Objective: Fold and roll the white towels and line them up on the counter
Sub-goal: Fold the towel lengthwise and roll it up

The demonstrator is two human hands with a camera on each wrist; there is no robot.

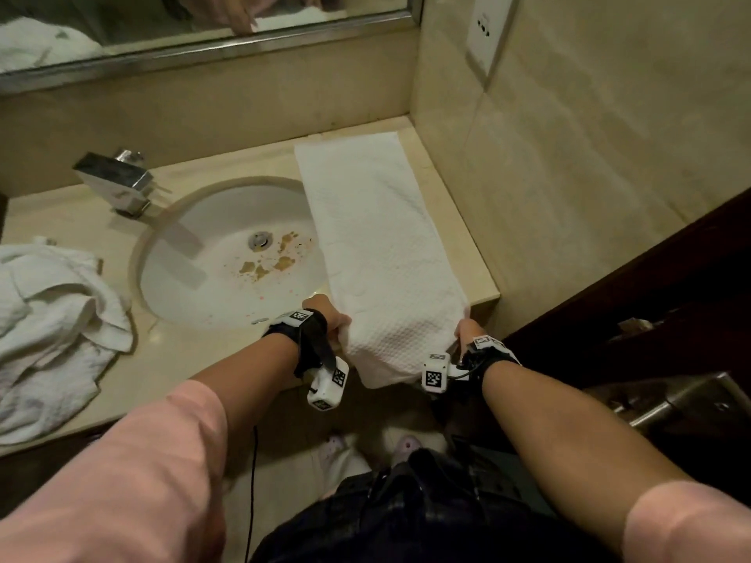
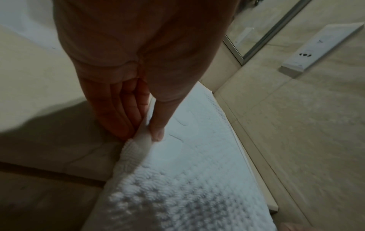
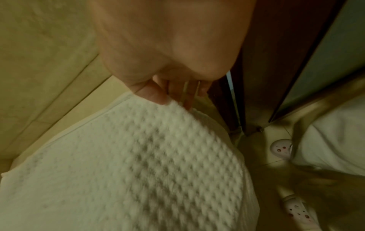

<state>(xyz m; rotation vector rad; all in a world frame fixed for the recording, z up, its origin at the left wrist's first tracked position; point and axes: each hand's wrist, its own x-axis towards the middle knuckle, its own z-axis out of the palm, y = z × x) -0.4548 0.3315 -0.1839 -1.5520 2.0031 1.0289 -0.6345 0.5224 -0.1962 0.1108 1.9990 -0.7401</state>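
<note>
A long white towel (image 1: 378, 237) folded into a narrow strip lies on the beige counter (image 1: 467, 221) right of the sink, its near end hanging over the front edge. My left hand (image 1: 335, 321) pinches the towel's left edge near that end; in the left wrist view the thumb and fingers (image 2: 126, 118) clamp the hem of the towel (image 2: 193, 156). My right hand (image 1: 467, 331) pinches the right edge; the right wrist view shows the thumb (image 3: 152, 92) on top of the towel (image 3: 128, 156), fingers underneath.
A crumpled heap of white towels (image 1: 53, 331) lies on the counter's left side. The stained sink (image 1: 231, 253) and chrome faucet (image 1: 118, 180) sit between. A tiled wall (image 1: 569, 156) bounds the counter on the right, a mirror (image 1: 162, 22) behind.
</note>
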